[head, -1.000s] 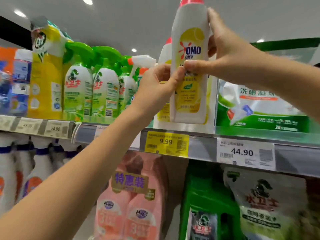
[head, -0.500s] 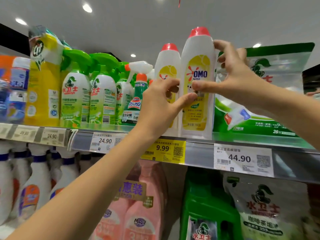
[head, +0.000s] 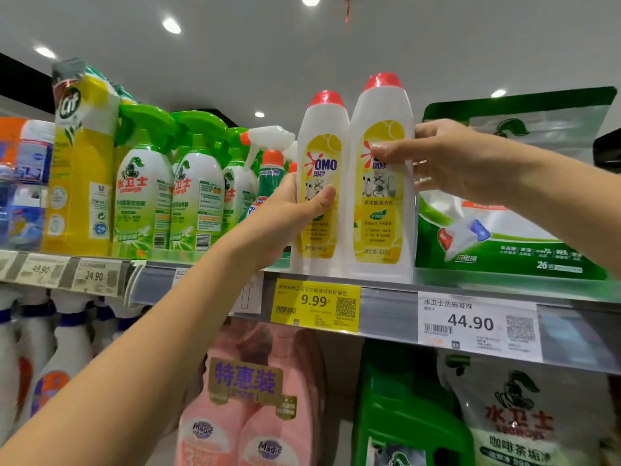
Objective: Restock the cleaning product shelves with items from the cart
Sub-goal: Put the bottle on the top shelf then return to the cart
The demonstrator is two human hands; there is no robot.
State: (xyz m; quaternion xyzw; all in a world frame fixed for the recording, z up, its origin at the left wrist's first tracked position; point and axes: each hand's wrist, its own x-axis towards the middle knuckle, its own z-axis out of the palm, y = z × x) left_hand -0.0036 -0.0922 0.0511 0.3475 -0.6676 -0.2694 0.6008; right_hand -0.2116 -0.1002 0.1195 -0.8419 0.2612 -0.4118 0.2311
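Two white OMO bottles with red caps and yellow labels stand side by side on the top shelf, above a yellow 9.99 price tag. My left hand grips the left OMO bottle from its left side, thumb across the label. My right hand holds the right OMO bottle from its right side, thumb on the label front. Both bottles stand upright with their bases on the shelf. The cart is out of view.
Green-capped spray bottles and a yellow Cif pack stand to the left. A big green dishwasher-tablet pouch sits right of the bottles. Pink bottles, a green jug and white sprayers fill the shelf below.
The bottle held up high by both hands a second ago has come down onto the shelf. My left hand has moved off it onto the neighbouring bottle.
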